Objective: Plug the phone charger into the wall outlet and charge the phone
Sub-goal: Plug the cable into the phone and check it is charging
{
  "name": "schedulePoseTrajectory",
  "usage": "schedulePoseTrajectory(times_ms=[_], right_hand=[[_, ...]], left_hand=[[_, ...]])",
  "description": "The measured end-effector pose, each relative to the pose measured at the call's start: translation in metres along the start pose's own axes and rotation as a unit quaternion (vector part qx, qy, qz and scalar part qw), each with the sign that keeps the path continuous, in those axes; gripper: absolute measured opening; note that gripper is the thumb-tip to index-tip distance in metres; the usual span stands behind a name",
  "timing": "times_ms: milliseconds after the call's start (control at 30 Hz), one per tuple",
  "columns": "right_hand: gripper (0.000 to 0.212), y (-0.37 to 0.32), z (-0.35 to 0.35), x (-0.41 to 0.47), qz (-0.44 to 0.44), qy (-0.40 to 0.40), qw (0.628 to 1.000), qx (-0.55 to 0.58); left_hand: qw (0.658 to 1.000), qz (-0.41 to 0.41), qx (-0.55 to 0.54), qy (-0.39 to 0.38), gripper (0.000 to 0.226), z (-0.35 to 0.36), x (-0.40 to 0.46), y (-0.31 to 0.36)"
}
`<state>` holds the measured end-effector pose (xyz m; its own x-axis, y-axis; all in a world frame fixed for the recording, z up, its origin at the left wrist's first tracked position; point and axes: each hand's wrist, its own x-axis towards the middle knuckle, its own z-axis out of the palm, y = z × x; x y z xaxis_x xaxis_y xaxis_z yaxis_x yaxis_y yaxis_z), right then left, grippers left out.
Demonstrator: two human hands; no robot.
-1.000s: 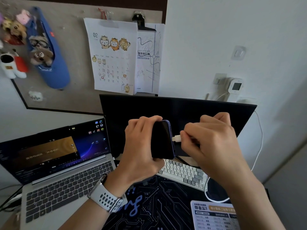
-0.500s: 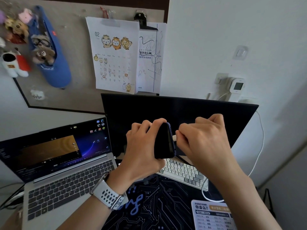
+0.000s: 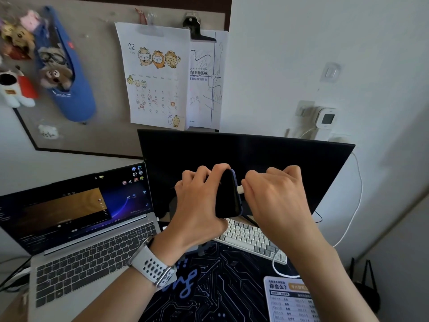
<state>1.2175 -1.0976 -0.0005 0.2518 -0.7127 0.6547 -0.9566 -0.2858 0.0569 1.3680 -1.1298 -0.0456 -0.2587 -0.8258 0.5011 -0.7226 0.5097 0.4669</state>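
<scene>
My left hand grips a dark phone with a blue case, held on edge above the desk, its bottom end facing right. My right hand pinches the white cable plug with its tip against the phone's bottom edge. The white cable runs from under my right hand, loops over the desk and climbs the wall to a white charger sitting in the wall outlet at the upper right.
A dark monitor stands right behind my hands. An open laptop sits to the left, a white keyboard and a dark patterned desk mat lie below. A small white display unit hangs beside the outlet.
My right hand has brought the plug leftward to the phone's bottom edge, closing the gap. Both hands stay in about the same place over the keyboard.
</scene>
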Motion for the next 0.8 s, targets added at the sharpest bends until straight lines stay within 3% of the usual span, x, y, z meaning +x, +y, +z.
schedulePoseTrajectory(times_ms=[133, 233, 300, 367, 500, 633, 733, 800], right_hand=[[0.040, -0.001, 0.004, -0.003, 0.007, -0.013, 1.000, 0.013], [0.035, 0.006, 0.006, -0.005, -0.007, -0.079, 0.996, 0.030], [0.032, 0.014, 0.009, -0.005, 0.015, -0.152, 0.983, 0.107], [0.032, 0.021, 0.010, -0.004, 0.094, -0.207, 0.949, 0.219], [0.022, 0.022, 0.015, -0.002, 0.173, -0.209, 0.912, 0.308], [0.019, 0.031, 0.023, -0.007, 0.238, -0.183, 0.846, 0.441], [0.022, 0.036, 0.032, -0.012, 0.287, -0.141, 0.814, 0.485], [0.025, 0.038, 0.039, -0.017, 0.329, -0.118, 0.776, 0.525]], left_hand=[[1.000, -0.005, 0.001, 0.001, 0.082, 0.003, 0.000, 0.000], [0.998, 0.007, 0.055, -0.021, 0.084, 0.003, 0.001, -0.005], [0.992, 0.033, 0.116, -0.040, 0.087, 0.001, 0.000, -0.009], [0.982, 0.070, 0.167, -0.048, 0.087, 0.000, 0.000, -0.008], [0.964, 0.139, 0.220, -0.051, 0.089, -0.002, 0.001, -0.002], [0.954, 0.169, 0.242, -0.048, 0.098, -0.004, 0.005, -0.003], [0.961, 0.134, 0.242, -0.006, 0.103, -0.005, 0.008, -0.001], [0.975, 0.067, 0.204, 0.064, 0.100, -0.005, 0.008, 0.000]])
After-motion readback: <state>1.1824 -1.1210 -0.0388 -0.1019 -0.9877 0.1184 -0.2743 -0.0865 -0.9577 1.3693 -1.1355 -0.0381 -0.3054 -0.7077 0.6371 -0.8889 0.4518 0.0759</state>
